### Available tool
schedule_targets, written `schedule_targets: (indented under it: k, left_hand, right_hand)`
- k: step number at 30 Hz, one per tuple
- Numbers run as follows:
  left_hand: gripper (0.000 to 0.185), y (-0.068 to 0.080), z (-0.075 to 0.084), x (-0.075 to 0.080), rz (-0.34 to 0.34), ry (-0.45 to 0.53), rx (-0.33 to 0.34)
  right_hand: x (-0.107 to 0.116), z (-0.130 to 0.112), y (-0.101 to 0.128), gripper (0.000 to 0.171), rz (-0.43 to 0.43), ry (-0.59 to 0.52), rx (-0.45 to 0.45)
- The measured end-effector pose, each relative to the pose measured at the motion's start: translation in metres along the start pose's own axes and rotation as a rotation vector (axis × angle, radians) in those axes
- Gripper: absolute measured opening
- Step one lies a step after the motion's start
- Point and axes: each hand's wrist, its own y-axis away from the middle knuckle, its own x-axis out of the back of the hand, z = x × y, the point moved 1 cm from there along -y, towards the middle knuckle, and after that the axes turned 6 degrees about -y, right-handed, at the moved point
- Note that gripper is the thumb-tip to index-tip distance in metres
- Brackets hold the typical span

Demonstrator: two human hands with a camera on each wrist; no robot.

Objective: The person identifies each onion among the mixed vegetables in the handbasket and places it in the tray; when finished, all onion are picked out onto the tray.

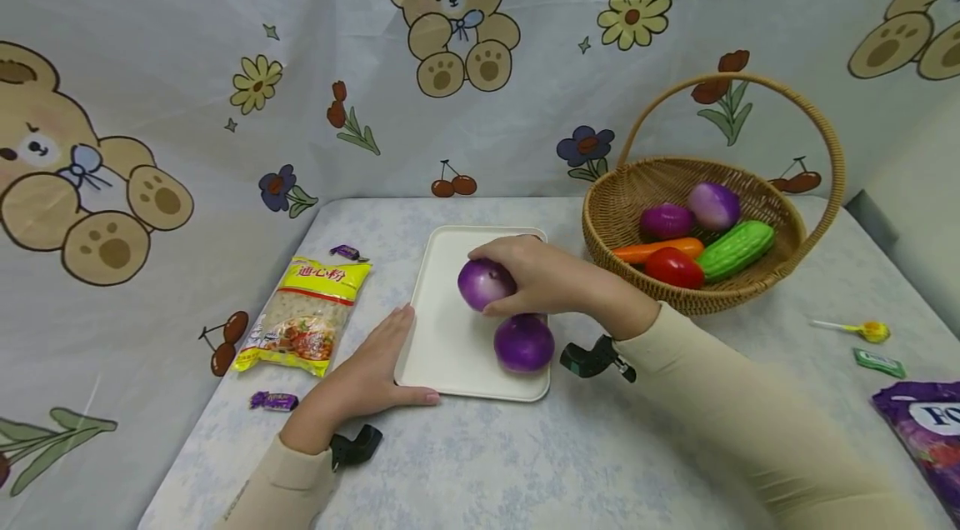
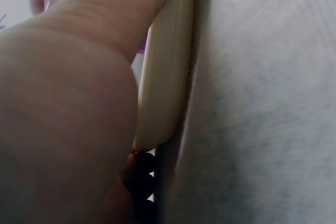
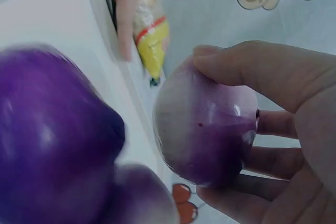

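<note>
1. The left hand [image 1: 371, 372] lies flat, palm down, fingers straight and together, pointing forward.
2. The right hand [image 1: 536, 276] reaches across from the right, fingers and thumb curled in a grip.
3. Both forearms wear cream sleeves.

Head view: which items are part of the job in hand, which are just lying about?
In hand:
right hand gripping a purple onion
second purple onion on the white tray
left hand flat against the tray's edge

Lying about:
basket of vegetables
pasta packet
wrapped candies
lollipop
</note>
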Motion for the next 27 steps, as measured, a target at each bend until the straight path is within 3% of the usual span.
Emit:
schedule_targets:
  k: [15,27]
  left_hand:
    - [0.141,0.002,0.002,0.002,0.016,0.011,-0.021]
    - [0.140,0.004,0.004,0.004,0.030,0.029,-0.035]
  right_hand:
    - [-0.052,-0.010,-0.009,0.071,-0.142,-0.018,0.090]
    - [-0.059,-0.010,-0.010,0.071,-0.152,-0.021,0.106]
